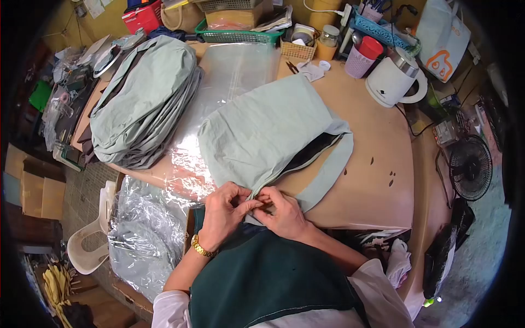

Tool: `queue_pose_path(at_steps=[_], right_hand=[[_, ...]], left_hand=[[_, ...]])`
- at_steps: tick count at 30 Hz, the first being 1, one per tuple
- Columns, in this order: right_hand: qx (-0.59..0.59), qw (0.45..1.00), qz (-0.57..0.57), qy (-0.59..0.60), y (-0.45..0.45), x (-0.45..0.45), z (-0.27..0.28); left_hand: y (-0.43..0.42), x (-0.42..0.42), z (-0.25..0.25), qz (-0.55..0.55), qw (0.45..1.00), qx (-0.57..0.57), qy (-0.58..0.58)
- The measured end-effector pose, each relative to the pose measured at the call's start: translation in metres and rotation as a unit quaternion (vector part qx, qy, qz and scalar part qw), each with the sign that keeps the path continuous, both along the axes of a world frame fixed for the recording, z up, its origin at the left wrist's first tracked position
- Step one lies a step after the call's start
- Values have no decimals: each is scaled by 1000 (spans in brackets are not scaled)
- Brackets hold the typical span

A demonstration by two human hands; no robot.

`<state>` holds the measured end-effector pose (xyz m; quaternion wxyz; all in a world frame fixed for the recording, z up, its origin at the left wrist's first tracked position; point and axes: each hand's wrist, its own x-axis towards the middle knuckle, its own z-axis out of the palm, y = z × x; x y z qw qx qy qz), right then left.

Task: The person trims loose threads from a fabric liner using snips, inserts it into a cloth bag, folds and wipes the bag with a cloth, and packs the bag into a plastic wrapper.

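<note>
Grey-green bag (268, 126) cloth is pinched at one corner by the left hand (219, 213) and right hand (281, 213), on the tabletop (377, 191). Fabric, seemingly bunched beneath the fingers, could be creased by uneven pulling, or the plastic sheets (235, 71) dragged along.

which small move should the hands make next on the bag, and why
Probably work the bag flatter at its near corner with small finger strokes: the left hand and right hand both pinch it there, and the fabric looks bunched between them.
</note>
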<state>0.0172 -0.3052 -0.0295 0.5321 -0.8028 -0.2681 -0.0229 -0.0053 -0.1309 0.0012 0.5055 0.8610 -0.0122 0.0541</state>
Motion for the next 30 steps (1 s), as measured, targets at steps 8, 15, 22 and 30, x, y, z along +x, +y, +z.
queue_pose_path(at_steps=[8, 15, 22, 30], right_hand=[[-24, 995, -26, -96, -10, 5, 0], [71, 992, -58, -93, -19, 24, 3], [-139, 863, -401, -275, -138, 111, 7], [-77, 969, -209, 107, -189, 113, 41]], left_hand=[[2, 0, -2, 2, 999, -30, 13], [7, -6, 5, -30, 995, -27, 89], [39, -17, 34, -12, 991, 136, -12], [108, 19, 35, 176, 972, 83, -133]])
